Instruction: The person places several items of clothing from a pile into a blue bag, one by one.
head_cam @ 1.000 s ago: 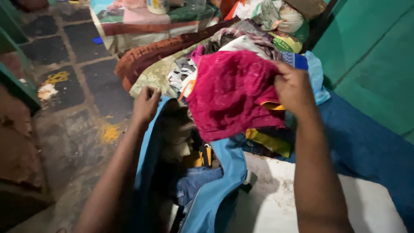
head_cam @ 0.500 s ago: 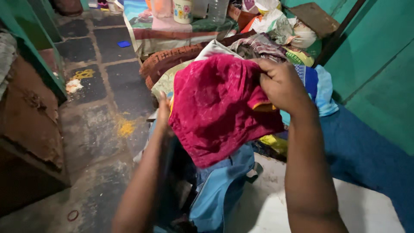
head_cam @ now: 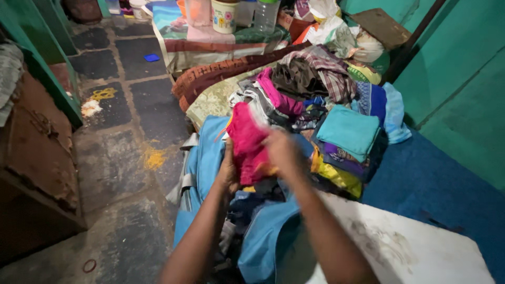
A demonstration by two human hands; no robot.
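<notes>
I have lowered the pink cloth (head_cam: 247,144) over the blue bag (head_cam: 210,158); my left hand (head_cam: 229,171) and blurred right hand (head_cam: 281,152) seemingly both grip it.

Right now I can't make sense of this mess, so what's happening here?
A person is handling clothes over an open blue bag on the floor. Both hands, the left hand and the blurred right hand, grip a bunched magenta garment just above the bag's opening. Beyond it lie a heap of loose clothes and a small stack topped by a folded teal cloth.
</notes>
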